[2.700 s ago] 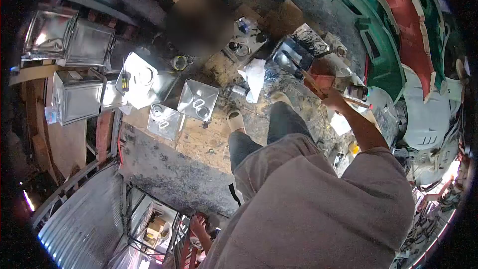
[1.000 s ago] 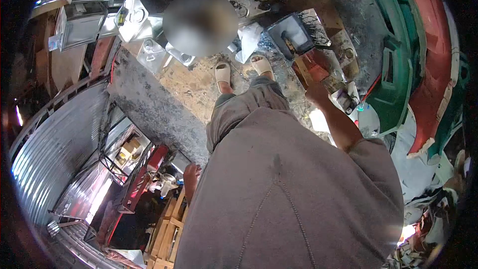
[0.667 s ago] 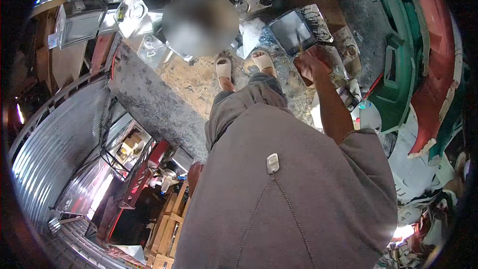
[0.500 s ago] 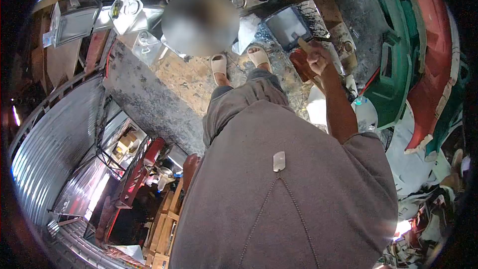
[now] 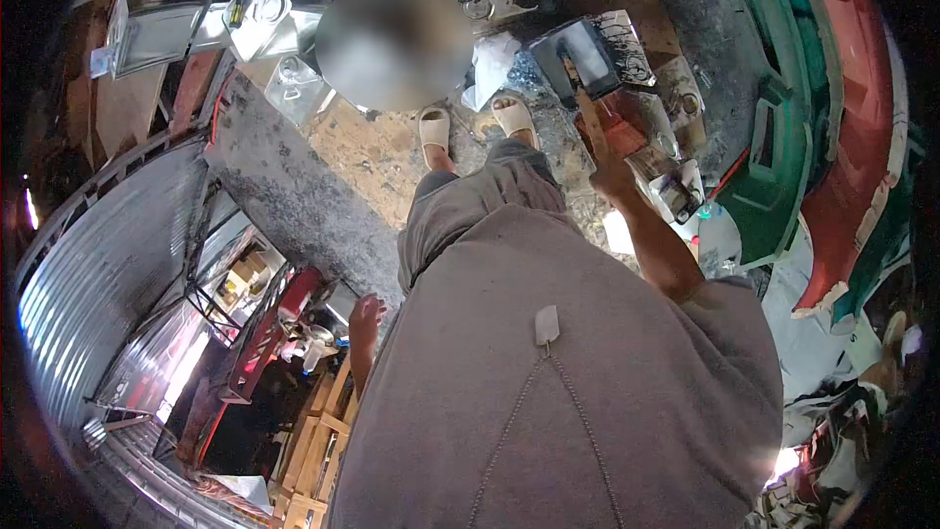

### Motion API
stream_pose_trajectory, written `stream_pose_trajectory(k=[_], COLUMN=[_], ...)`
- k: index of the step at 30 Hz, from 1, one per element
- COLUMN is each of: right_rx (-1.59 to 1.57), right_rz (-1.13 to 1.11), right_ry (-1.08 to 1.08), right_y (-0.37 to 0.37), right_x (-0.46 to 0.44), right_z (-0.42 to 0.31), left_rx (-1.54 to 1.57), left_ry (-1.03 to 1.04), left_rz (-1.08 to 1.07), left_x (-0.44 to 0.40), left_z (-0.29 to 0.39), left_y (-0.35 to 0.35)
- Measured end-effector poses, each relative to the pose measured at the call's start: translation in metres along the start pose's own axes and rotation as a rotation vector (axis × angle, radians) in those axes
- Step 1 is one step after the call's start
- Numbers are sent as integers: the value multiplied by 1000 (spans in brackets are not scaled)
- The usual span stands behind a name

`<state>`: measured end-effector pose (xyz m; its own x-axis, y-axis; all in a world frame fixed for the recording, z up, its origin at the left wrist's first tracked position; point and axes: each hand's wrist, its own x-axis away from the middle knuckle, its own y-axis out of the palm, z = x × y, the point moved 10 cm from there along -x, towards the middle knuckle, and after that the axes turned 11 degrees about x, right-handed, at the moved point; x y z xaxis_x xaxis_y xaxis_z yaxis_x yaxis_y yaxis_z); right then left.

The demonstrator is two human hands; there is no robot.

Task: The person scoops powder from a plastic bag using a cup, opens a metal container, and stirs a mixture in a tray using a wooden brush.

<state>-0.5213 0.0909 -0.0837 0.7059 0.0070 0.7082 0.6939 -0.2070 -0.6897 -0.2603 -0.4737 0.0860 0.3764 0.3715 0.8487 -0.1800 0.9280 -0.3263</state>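
Note:
My right hand point(image 5: 613, 178) is closed round the handle of what looks like a paintbrush point(image 5: 585, 103). The dark tip of the brush lies over a dark-rimmed rectangular tray point(image 5: 544, 78) with a pale grey inside; whether it touches the bottom I cannot tell. Just beyond the hand, a reddish-brown block or box point(image 5: 623, 129) sits against the tray. My left hand point(image 5: 367, 313) hangs at my side, its fingers apart and holding nothing, above a wooden pallet-like frame point(image 5: 318, 441).
Large green point(image 5: 774, 167) and red point(image 5: 862, 137) moulded panels curve along the right. Shiny square metal tins point(image 5: 259, 10) stand at upper left. A crumpled white sheet point(image 5: 492, 69) lies beyond my feet, on stained board point(image 5: 367, 152). Corrugated metal point(image 5: 113, 274) rises at left.
My right hand has drawn back toward my body, with the brush now extended over the tray. My left hand has swung outward from my side into fuller view.

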Motion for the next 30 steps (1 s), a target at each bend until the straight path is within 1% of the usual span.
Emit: stream_pose_trajectory(k=[1,5,7,8,9,11,12,14,15,16,18,19,20,21,22,24,27,29,30], right_rx=[123,139,-534,-869,-864,-1101,-1096,-2018,-1998,-1705,-1405,-1034,-663,-657,-556,-456,-500,-158,-158], right_rz=[56,-17,-208,-290,-278,-322,-312,-696,-703,-595,-501,-433,-357,-360,-223,-91,-95,-68,-69], right_ry=[-21,-54,25,71,68,409,410,177,179,198,207,289,357,360,202,41,-11,-54,-61], right_y=[10,31,78,82,73,48,34,6,-4,-15,-43,-53,-62,-56,-65,-66,-44,-28,-14], right_x=[-14,-66,-94,-94,-98,-78,-70,-50,-34,-16,18,38,53,63,61,61,58,38,21], right_z=[4,1,-3,-9,-13,-18,-6,-24,-18,-4,-5,-4,7,12,9,7,15,15,15], left_rx=[-2,24,18,14,22,17,23,157,58,76,183,144,149,136,123,125,150,139,128], left_ry=[10,50,9,-19,-10,8,12,37,118,111,-43,-39,-48,-47,-43,-64,20,8,-4], left_rz=[0,18,70,109,103,107,99,65,-2,8,5,6,5,14,23,42,68,67,70], left_x=[4,21,27,28,28,35,31,17,25,21,11,21,23,23,23,25,31,26,25], left_z=[-2,-12,-17,-17,-15,-6,-12,-39,-21,-34,-71,-53,-50,-49,-49,-52,-38,-46,-52], left_y=[-1,-13,-20,-21,-15,-4,-3,7,21,22,24,29,30,29,26,21,16,13,11])
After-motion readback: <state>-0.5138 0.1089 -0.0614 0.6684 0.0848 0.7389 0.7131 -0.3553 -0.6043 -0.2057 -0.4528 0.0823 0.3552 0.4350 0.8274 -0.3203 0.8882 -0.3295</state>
